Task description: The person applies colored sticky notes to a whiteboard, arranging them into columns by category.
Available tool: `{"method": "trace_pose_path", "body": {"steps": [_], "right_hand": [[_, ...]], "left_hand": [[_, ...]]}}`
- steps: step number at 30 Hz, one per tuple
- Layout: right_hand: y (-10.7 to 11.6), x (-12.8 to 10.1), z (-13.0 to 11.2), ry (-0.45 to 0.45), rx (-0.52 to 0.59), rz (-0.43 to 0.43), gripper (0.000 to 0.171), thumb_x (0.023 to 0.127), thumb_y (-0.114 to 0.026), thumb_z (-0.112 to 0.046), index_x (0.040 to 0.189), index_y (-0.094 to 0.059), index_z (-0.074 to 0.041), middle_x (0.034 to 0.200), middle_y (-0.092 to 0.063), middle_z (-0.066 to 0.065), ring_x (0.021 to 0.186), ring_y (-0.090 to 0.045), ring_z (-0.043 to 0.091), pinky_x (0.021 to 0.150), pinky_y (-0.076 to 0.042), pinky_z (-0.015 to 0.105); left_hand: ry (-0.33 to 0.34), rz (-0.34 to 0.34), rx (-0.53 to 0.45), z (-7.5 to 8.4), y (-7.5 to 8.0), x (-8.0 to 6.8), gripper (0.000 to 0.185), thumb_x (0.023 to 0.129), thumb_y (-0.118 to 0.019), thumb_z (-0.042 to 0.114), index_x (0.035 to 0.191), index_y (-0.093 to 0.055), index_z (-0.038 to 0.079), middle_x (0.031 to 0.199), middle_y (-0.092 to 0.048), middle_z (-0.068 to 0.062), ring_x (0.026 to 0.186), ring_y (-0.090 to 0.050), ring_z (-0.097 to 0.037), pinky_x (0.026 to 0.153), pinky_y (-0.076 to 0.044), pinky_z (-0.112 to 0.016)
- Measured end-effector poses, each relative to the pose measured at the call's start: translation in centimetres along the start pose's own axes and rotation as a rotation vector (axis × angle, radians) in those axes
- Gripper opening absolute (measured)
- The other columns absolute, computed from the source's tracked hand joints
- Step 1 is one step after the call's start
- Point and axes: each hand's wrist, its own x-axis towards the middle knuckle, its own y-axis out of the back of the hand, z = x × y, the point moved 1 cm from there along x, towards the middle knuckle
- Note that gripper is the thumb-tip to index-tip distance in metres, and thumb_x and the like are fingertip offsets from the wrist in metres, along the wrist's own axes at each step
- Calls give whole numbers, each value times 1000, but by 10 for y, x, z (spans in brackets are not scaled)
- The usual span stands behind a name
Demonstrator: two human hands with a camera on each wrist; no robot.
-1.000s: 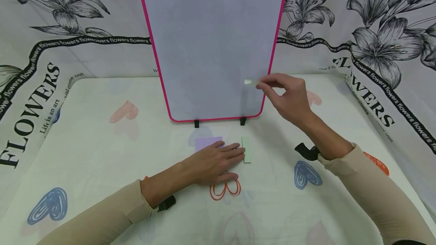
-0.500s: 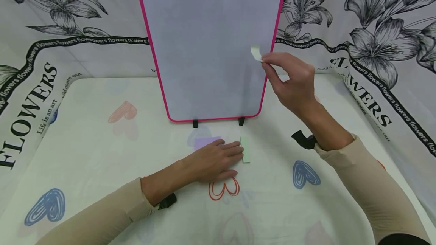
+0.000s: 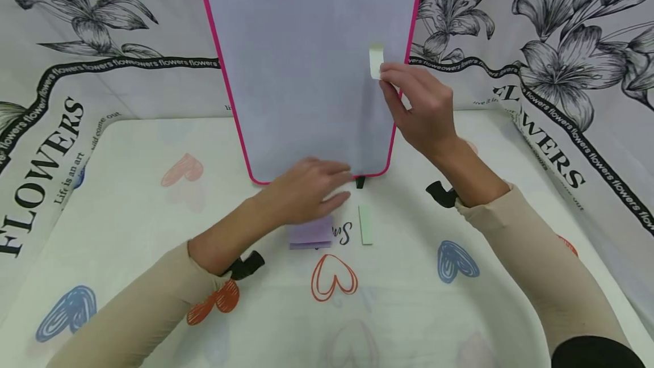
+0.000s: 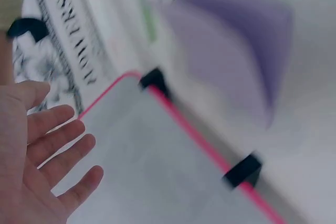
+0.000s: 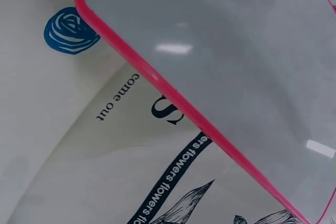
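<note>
Just now, my left grip (image 3: 306, 192) lifted away from the purple pad (image 3: 310, 235), loosely spread and seemingly freed to help, while my right grip (image 3: 421, 104) raised the pinched pale strip (image 3: 376, 60) before the whiteboard (image 3: 296, 72), contact unclear.

The board (image 3: 296, 72) is pale grey-white, framed in hot pink, with black feet (image 3: 360, 182). Before its right side, the slip (image 3: 376, 62) is yellowish green at the far end and whiter nearer – the strip (image 3: 365, 225) on the worktop (image 3: 255, 328) is a plain light green. Left of that strip, the pad (image 3: 310, 231) is lilac, darker along its near edge. White cloth beneath carries scribbled blue hearts left and right, red ones between, faded pink ones farther off. The backdrop (image 3: 168, 91) is white with black line-drawn flowers and a wavy black band lettered in white. Both sleeves (image 3: 138, 305) are plain beige.
</note>
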Motion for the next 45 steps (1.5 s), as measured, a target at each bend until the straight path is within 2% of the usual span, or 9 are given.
{"method": "trace_pose_path", "body": {"steps": [4,7,9,12,17,20,29,37,45], "right_hand": [[-5,2,3,8,-7,-13,11,91,-69,0,99,-73,6,102,-73,18,96,-70,33,85,-57,43],[-8,2,2,2,-10,-43,11,92,-68,0,100,-72,6,103,-73,18,96,-70,33,85,-57,43],[-9,2,2,0,-16,-62,11,92,-67,0,100,-72,6,104,-73,18,96,-69,33,85,-57,43],[-11,0,0,3,-29,-81,11,93,-67,0,101,-72,6,105,-72,18,95,-69,33,84,-58,43],[-15,-2,1,6,-37,-86,12,93,-66,0,102,-72,6,106,-72,18,95,-69,33,85,-57,43],[-17,-3,4,6,-44,-82,13,93,-66,-1,102,-71,6,106,-72,18,95,-69,34,86,-57,42],[-22,-6,10,7,-18,-52,13,93,-66,-1,103,-70,7,107,-71,18,99,-69,33,89,-56,39],[-24,-7,11,21,-15,-35,12,94,-65,0,102,-70,7,107,-70,19,98,-69,33,89,-56,39],[-23,-10,14,14,-29,-34,11,94,-64,0,101,-70,7,107,-71,18,98,-68,33,90,-56,39]], "left_hand": [[63,195,-4,-18,35,13,28,97,-58,19,115,-73,3,118,-71,-10,105,-69,-26,90,-54,-44],[107,314,0,-28,57,21,28,98,-55,16,111,-75,1,112,-73,-10,103,-69,-26,88,-54,-44],[133,359,16,-33,68,27,29,99,-53,16,112,-74,0,112,-72,-11,106,-68,-26,88,-54,-45],[149,385,63,-41,79,37,33,101,-49,15,120,-70,0,119,-70,-13,115,-64,-26,92,-53,-45],[141,307,172,-50,88,51,42,103,-43,14,142,-55,4,145,-54,-10,140,-43,-25,106,-43,-46],[120,255,213,-52,90,56,44,104,-41,12,147,-48,6,152,-46,-8,146,-34,-24,110,-38,-46],[130,168,255,-47,92,68,47,105,-40,14,152,-41,8,157,-39,-7,149,-25,-22,117,-28,-42],[104,162,273,-46,91,76,45,105,-39,12,149,-46,6,155,-42,-7,149,-27,-23,116,-29,-42],[140,116,292,-47,91,80,47,104,-42,13,151,-43,6,157,-39,-7,150,-24,-25,119,-22,-45]]}}
